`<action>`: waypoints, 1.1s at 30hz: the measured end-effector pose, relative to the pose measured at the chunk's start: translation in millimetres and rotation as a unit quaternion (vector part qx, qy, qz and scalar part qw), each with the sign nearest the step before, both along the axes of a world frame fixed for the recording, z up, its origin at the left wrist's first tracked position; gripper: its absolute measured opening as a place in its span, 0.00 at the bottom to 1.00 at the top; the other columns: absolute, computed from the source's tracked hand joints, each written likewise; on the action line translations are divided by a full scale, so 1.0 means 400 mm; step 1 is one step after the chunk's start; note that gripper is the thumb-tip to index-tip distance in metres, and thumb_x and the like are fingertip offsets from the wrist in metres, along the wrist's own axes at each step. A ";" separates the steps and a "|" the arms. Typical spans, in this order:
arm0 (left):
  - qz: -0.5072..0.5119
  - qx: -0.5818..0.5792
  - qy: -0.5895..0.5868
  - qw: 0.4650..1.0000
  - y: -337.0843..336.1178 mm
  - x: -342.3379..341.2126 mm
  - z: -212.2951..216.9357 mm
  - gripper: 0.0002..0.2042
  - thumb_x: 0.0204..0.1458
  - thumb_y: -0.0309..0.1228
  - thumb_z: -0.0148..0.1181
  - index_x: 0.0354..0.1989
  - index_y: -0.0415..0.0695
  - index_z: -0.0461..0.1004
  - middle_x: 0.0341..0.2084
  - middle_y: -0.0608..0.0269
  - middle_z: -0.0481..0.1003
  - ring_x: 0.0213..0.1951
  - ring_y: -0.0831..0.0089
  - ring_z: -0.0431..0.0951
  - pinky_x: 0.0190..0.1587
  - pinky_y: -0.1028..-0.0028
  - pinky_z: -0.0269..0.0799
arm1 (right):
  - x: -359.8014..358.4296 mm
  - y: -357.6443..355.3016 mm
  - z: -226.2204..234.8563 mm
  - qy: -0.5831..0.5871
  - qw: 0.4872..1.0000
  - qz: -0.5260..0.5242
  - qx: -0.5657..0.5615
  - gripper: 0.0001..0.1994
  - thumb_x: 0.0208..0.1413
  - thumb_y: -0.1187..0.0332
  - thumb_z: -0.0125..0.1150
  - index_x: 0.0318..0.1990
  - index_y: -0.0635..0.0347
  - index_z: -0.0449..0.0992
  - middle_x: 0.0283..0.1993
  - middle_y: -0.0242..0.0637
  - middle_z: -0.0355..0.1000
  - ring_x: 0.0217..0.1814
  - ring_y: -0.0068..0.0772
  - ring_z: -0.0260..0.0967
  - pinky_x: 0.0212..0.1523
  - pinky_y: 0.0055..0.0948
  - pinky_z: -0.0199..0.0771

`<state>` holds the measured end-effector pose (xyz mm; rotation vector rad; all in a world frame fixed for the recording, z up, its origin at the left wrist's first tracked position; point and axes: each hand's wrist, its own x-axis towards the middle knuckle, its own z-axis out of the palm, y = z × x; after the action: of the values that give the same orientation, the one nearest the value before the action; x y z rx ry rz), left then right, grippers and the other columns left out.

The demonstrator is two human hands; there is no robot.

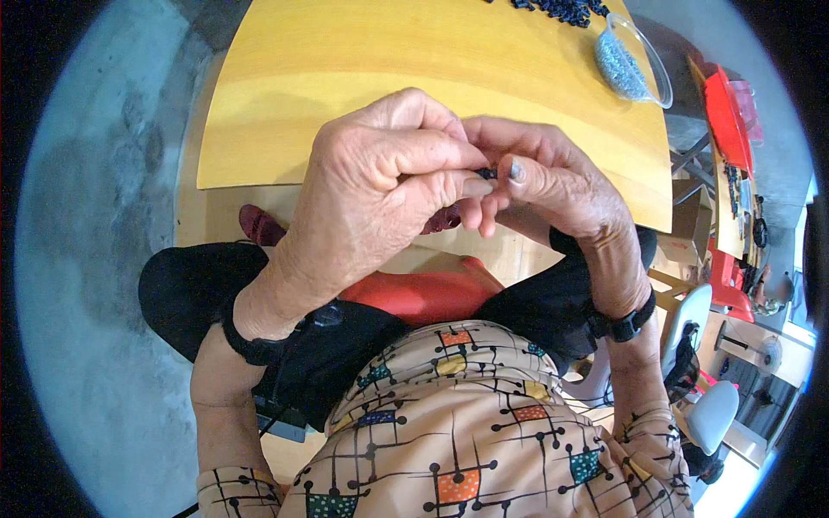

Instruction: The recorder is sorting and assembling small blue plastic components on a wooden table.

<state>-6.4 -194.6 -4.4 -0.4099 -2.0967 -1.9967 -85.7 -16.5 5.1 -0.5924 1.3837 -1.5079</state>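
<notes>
My two hands meet above the near edge of the yellow table. Thumb and forefinger of my left hand are closed on a small dark piece, most of it covered by the fingertips. Against its other end, the curled fingers and thumb of my right hand close in. What exactly my right fingertips grip is too small to make out. At the far right of the table stands a clear round bowl of small bluish glinting pieces. A pile of small dark pieces lies at the far edge.
Below the hands is a red seat between my dark-trousered legs. Off to the right stand a cardboard box, a red tray and pale stools. A blue-grey floor stretches along the left.
</notes>
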 end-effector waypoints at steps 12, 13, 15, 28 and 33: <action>0.079 -0.164 0.131 0.974 0.009 -0.013 0.015 0.10 0.34 0.30 0.66 0.28 0.42 0.78 0.31 0.62 0.69 0.41 0.64 0.68 0.45 0.67 0.63 | 0.005 -0.002 0.015 -0.082 0.993 0.081 -0.024 0.27 0.51 0.51 0.57 0.49 0.65 0.68 0.29 0.37 0.72 0.29 0.24 0.70 0.30 0.20 0.70; 0.071 -0.170 0.130 0.974 0.013 -0.014 0.019 0.10 0.34 0.31 0.65 0.28 0.43 0.78 0.31 0.62 0.69 0.41 0.64 0.67 0.45 0.67 0.63 | 0.004 0.000 0.012 -0.077 0.994 0.079 -0.022 0.27 0.51 0.51 0.57 0.49 0.65 0.68 0.29 0.37 0.72 0.29 0.24 0.70 0.30 0.20 0.70; 0.069 -0.189 0.138 0.970 0.011 -0.018 0.026 0.11 0.34 0.32 0.65 0.28 0.44 0.78 0.31 0.64 0.69 0.41 0.63 0.68 0.47 0.63 0.62 | 0.005 0.002 0.008 -0.151 0.983 0.082 -0.064 0.27 0.50 0.52 0.58 0.49 0.66 0.68 0.29 0.38 0.72 0.29 0.24 0.70 0.29 0.21 0.70; 0.142 -0.295 0.229 0.917 0.003 0.010 0.065 0.06 0.31 0.28 0.65 0.22 0.51 0.78 0.27 0.72 0.70 0.38 0.68 0.71 0.58 0.49 0.49 | 0.044 -0.003 0.079 -0.093 0.995 -0.027 0.000 0.12 0.47 0.67 0.64 0.36 0.65 0.75 0.23 0.30 0.70 0.24 0.17 0.66 0.25 0.16 0.67; 0.160 -0.308 0.261 0.901 -0.005 0.004 0.047 0.06 0.36 0.29 0.64 0.26 0.48 0.78 0.27 0.74 0.70 0.38 0.73 0.71 0.60 0.49 0.45 | 0.042 -0.015 0.048 -0.024 0.998 -0.048 -0.012 0.10 0.47 0.68 0.63 0.35 0.64 0.75 0.24 0.29 0.70 0.25 0.16 0.65 0.26 0.16 0.67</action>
<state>-4.9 -196.5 14.6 -0.5746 -2.1896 -0.8748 -68.7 -22.4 24.4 -0.5060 1.3754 -1.6078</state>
